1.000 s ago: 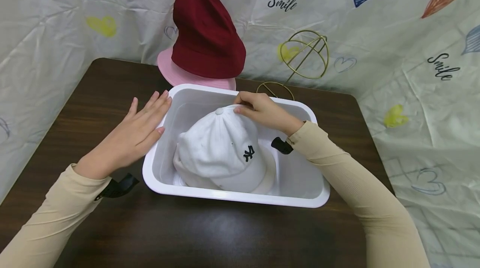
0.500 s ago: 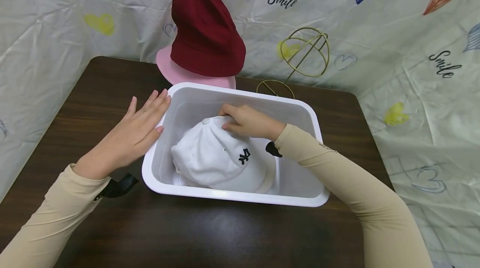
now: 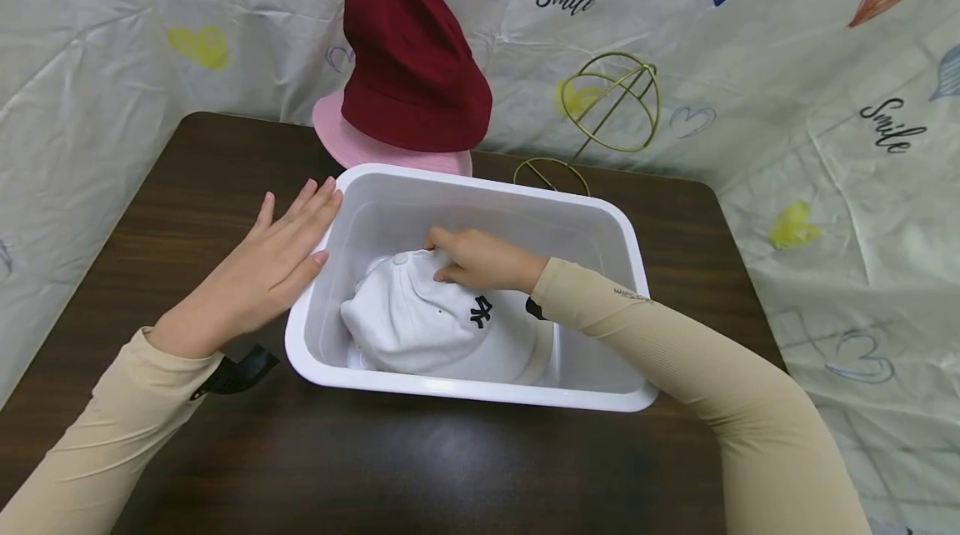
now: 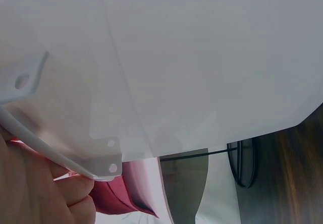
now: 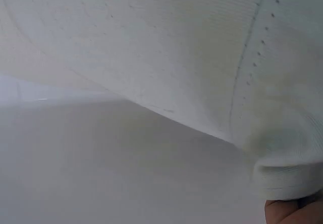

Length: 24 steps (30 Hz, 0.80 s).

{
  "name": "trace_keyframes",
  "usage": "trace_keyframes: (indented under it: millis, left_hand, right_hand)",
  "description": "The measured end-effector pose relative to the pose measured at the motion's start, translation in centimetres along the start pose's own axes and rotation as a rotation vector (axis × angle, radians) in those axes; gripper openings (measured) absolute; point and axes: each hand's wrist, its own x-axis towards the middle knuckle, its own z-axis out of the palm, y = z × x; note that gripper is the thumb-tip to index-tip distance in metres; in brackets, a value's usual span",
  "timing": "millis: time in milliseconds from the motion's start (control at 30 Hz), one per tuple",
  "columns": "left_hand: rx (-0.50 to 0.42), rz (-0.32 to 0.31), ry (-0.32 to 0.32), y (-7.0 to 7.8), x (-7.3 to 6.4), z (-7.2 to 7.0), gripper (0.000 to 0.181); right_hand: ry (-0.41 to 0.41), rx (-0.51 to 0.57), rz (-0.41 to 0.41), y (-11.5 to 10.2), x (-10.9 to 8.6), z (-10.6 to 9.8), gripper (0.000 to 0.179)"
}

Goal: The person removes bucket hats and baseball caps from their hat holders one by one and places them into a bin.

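Observation:
In the head view a white baseball cap [image 3: 408, 322] with a dark logo lies inside a white plastic tub [image 3: 480, 392]. A cream edge shows along its brim. My right hand [image 3: 487, 260] reaches into the tub and pinches the top of the crown, thumb on the near side. The right wrist view is filled by the cap's stitched cloth [image 5: 166, 47], with the fingers [image 5: 290, 213] at its lower corner. My left hand [image 3: 273, 260] rests with straight fingers on the tub's left rim. From the left wrist, the tub's outer wall [image 4: 192, 72] fills most of the view.
Behind the tub a dark red bucket hat [image 3: 416, 68] sits over a pink hat [image 3: 390, 153]. A gold wire hat stand [image 3: 611, 102] stands to their right. All rest on a dark wooden table [image 3: 225, 177] before a printed backdrop [image 3: 247, 18].
My right hand has moved down and left, deeper into the tub, and the cap's crown has sunk with it. The left hand has stayed at the rim.

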Motion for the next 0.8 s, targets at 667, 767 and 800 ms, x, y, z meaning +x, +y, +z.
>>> trace_keyframes:
  millis: [667,767,800]
  left_hand:
    - [0.007,-0.004,-0.004,0.0,0.2,0.1,0.060]
    - [0.008,-0.009,-0.005,-0.1,0.1,0.1,0.060]
    - [0.008,-0.011,-0.005,-0.1,0.0,0.0,0.060]
  right_hand:
    - [0.094,-0.080,-0.101,-1.6,-2.0,-4.1,0.036]
    - [0.100,-0.072,-0.128,-2.0,-3.1,-4.4,0.037]
    - [0.091,-0.066,-0.141,-2.2,-3.3,-4.4,0.038]
